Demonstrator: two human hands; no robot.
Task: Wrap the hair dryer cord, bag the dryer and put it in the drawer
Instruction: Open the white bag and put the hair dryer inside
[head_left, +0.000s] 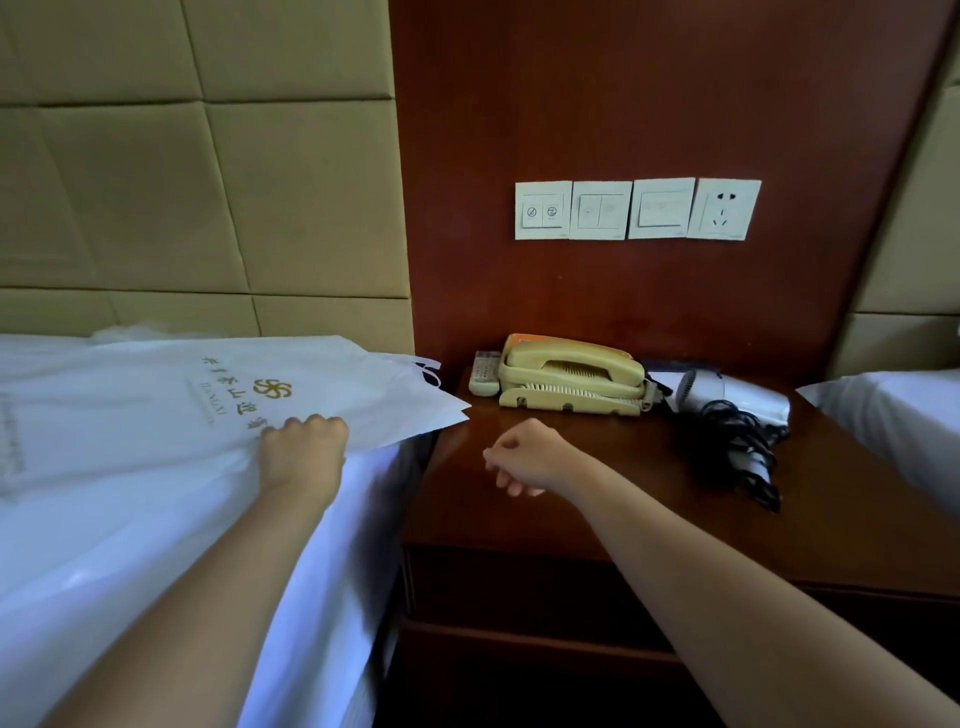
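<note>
Bed (104, 519), white sheet, at my 9 to 10 o'clock. A white bag (218, 384) with a gold logo lies flat on it; its handle end overhangs the bed edge toward the counter (649, 509). Counter is dark red-brown wood, at 12 to 2 o'clock. On it, along the back edge: remote (484, 373) at 12, cream telephone (571, 375) just beside it, white hair dryer (727, 397) at 1, its black cord (748, 452) heaped loose in front of it.

We see the white dryer (727, 397) lying on its side at the worktop's right rear, black cord (748, 452) wrapped round its handle. The white bag (322, 384) lies flat on the bed, corner overhanging the worktop.
</note>
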